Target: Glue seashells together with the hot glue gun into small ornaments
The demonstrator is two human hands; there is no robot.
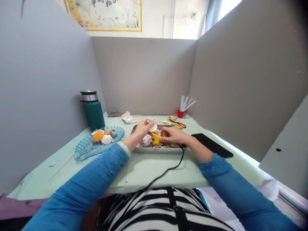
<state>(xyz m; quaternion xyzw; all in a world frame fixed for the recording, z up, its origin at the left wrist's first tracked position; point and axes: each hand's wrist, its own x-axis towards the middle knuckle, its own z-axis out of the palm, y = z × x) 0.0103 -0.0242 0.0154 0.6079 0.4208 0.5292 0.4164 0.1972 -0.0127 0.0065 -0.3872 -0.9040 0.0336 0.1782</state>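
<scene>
My left hand [141,128] is closed on a pale seashell [153,127] above a metal tray [158,149] that holds several shells. My right hand [173,134] grips a yellow glue gun [156,139], its nozzle pointing left toward the shell. A black cord [168,170] runs from the gun over the table's front edge. Both hands sit close together over the tray.
A blue glass shell-shaped dish [84,150] with several shells lies at the left. Behind it stands a green flask [92,110]. A red cup [180,113] with white sticks, scissors [179,124], a crumpled tissue [127,117] and a black phone [211,145] are around. Grey partitions enclose the table.
</scene>
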